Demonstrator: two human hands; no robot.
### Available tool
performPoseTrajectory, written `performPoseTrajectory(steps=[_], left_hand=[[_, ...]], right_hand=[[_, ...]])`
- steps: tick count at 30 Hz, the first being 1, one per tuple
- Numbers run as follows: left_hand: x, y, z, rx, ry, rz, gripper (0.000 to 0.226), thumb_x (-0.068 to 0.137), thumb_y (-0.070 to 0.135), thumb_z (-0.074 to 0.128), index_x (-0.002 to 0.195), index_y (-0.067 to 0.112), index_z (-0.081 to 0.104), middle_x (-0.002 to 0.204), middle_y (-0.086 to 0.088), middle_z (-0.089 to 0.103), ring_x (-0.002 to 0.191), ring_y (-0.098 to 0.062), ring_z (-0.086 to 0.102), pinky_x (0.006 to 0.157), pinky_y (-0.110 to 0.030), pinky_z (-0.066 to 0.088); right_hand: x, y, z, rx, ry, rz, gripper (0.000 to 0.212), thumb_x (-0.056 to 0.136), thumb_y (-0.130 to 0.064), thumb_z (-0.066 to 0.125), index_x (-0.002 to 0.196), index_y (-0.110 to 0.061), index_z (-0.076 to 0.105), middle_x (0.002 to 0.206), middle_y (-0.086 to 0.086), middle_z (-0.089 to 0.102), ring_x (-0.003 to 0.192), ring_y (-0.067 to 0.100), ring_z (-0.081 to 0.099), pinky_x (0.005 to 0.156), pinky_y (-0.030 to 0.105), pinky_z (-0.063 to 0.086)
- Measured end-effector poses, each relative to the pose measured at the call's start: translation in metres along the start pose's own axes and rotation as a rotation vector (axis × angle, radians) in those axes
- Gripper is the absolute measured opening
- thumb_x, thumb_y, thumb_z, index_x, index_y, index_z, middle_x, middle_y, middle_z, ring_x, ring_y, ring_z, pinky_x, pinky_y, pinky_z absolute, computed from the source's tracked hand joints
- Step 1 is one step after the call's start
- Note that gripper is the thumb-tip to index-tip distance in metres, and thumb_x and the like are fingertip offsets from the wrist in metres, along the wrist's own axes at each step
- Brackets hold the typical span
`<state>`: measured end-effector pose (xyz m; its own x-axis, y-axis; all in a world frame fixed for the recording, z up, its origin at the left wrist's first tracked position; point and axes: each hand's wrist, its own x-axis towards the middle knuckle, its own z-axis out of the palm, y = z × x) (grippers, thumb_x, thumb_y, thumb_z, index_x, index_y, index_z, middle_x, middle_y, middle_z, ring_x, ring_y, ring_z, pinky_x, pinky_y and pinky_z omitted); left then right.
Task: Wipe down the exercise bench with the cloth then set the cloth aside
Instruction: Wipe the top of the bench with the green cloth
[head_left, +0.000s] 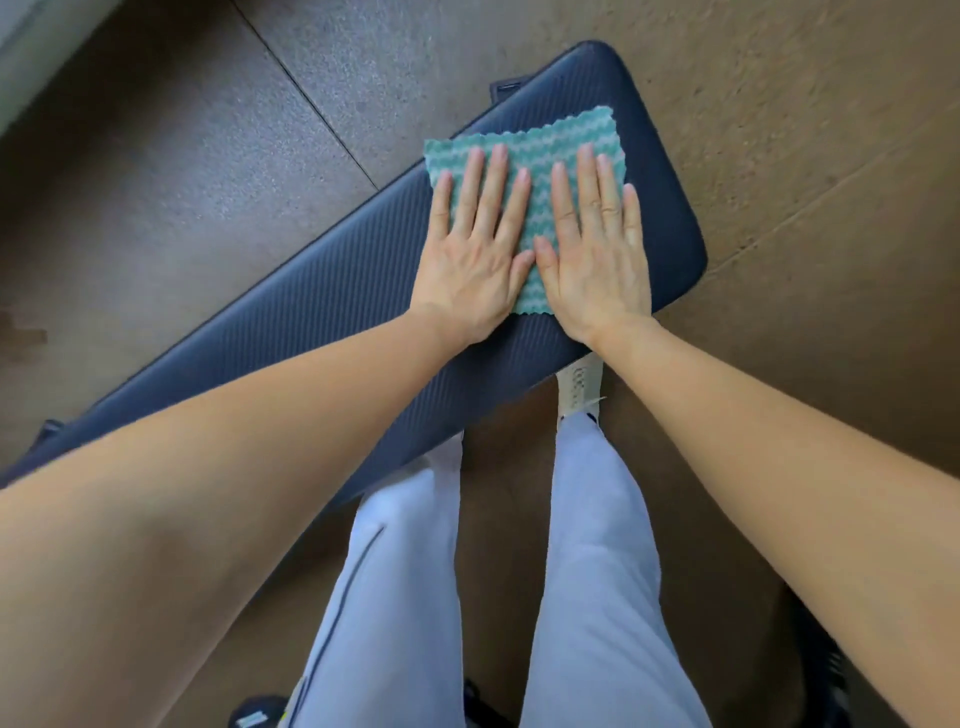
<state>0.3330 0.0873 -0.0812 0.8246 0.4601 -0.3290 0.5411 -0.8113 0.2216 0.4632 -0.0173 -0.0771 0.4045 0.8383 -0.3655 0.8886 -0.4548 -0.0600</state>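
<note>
Wiping appears under way: left hand (475, 249) and right hand (592, 244) lie flat, fingers spread, pressing the green cloth (540, 150) onto the bench (311, 306) pad's far end, the nearer length and setting-aside seemingly outstanding.

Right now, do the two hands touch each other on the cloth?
Touching. In the head view, the left hand and right hand lie flat on the cloth, and their thumbs meet with no gap visible.
</note>
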Motion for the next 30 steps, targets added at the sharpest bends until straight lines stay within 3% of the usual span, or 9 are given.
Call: performPoseTrajectory(steps=[6, 11, 20, 25, 30], left_hand=[[-0.054, 0.070, 0.025, -0.044, -0.081, -0.003, 0.068, 0.109, 0.043, 0.025, 0.164, 0.009, 0.003, 0.171, -0.021, -0.001, 0.159, -0.039, -0.003, 0.128, -0.057, 0.005], [-0.057, 0.104, 0.031, -0.044, -0.138, -0.066, 0.069, 0.110, 0.044, 0.026, 0.165, 0.011, 0.002, 0.172, -0.018, -0.004, 0.159, -0.037, -0.008, 0.129, -0.056, 0.002], [0.034, 0.075, 0.003, 0.030, -0.011, -0.007, 0.070, 0.108, 0.053, 0.025, 0.165, 0.013, 0.011, 0.172, -0.015, 0.008, 0.160, -0.033, 0.007, 0.129, -0.052, 0.009], [0.076, 0.051, -0.013, 0.022, 0.056, -0.128, 0.067, 0.109, 0.049, 0.021, 0.165, 0.013, 0.011, 0.172, -0.017, 0.009, 0.160, -0.033, 0.008, 0.129, -0.050, 0.009], [0.081, 0.030, -0.018, -0.009, 0.092, -0.314, 0.065, 0.109, 0.045, 0.014, 0.165, 0.012, 0.006, 0.172, -0.019, 0.005, 0.160, -0.033, 0.004, 0.130, -0.049, 0.006]], right_hand=[[-0.081, 0.025, 0.022, 0.007, -0.117, 0.044, 0.072, 0.109, -0.046, 0.027, 0.163, -0.011, -0.005, 0.170, 0.018, -0.007, 0.158, 0.030, -0.007, 0.128, 0.050, 0.006], [-0.094, 0.048, 0.024, 0.041, -0.149, 0.038, 0.073, 0.108, -0.044, 0.028, 0.163, -0.010, -0.003, 0.170, 0.018, -0.007, 0.158, 0.029, -0.007, 0.128, 0.050, 0.004], [0.000, 0.088, -0.003, 0.062, -0.087, -0.023, 0.073, 0.107, -0.047, 0.026, 0.162, -0.008, -0.001, 0.170, 0.020, -0.002, 0.158, 0.033, -0.002, 0.126, 0.047, -0.003], [0.071, 0.090, -0.027, 0.058, -0.020, -0.137, 0.072, 0.105, -0.045, 0.025, 0.163, -0.009, 0.003, 0.172, 0.012, -0.001, 0.158, 0.035, -0.001, 0.127, 0.054, 0.002], [0.117, 0.061, -0.043, 0.059, -0.022, -0.340, 0.065, 0.106, -0.032, 0.025, 0.164, -0.015, 0.000, 0.172, 0.006, -0.005, 0.158, 0.032, -0.007, 0.128, 0.050, 0.000]])
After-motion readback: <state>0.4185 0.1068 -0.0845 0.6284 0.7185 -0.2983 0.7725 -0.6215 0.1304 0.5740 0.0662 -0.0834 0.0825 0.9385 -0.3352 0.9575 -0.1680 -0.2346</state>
